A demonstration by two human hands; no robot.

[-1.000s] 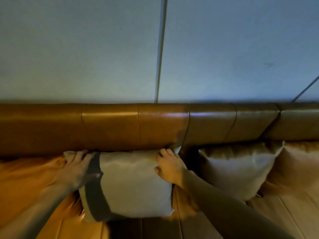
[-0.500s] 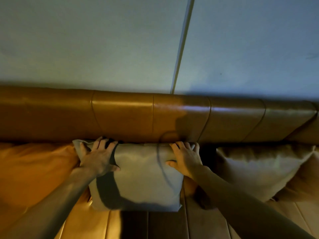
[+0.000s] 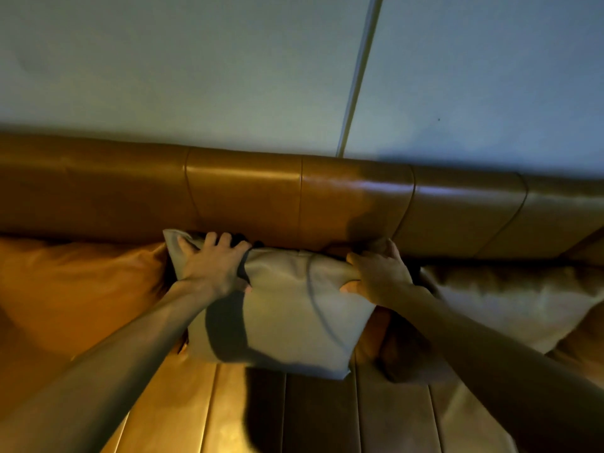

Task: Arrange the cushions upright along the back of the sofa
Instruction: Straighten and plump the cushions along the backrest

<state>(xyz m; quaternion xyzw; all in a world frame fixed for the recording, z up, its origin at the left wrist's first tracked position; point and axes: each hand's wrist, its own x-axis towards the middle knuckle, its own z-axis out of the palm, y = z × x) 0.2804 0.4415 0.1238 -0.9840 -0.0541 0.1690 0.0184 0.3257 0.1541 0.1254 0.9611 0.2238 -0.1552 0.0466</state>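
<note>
A pale grey cushion [image 3: 294, 308] with a dark curved stripe stands upright against the brown leather sofa back [image 3: 245, 194]. My left hand [image 3: 212, 266] grips its top left corner, fingers over the top edge. At the top right corner, my right hand [image 3: 379, 273] pinches the fabric. An orange cushion [image 3: 75, 289] leans against the back on the left, touching the grey one. A beige cushion [image 3: 510, 299] stands upright on the right.
The tan ribbed sofa seat [image 3: 294, 416] fills the foreground. A pale wall [image 3: 196, 76] with a vertical seam rises behind the sofa. Another tan cushion [image 3: 585, 341] shows at the far right edge.
Both hands have slid up to the grey cushion's top corners and closed on them. The cushion now sits closer under the sofa back, and the view has shifted left.
</note>
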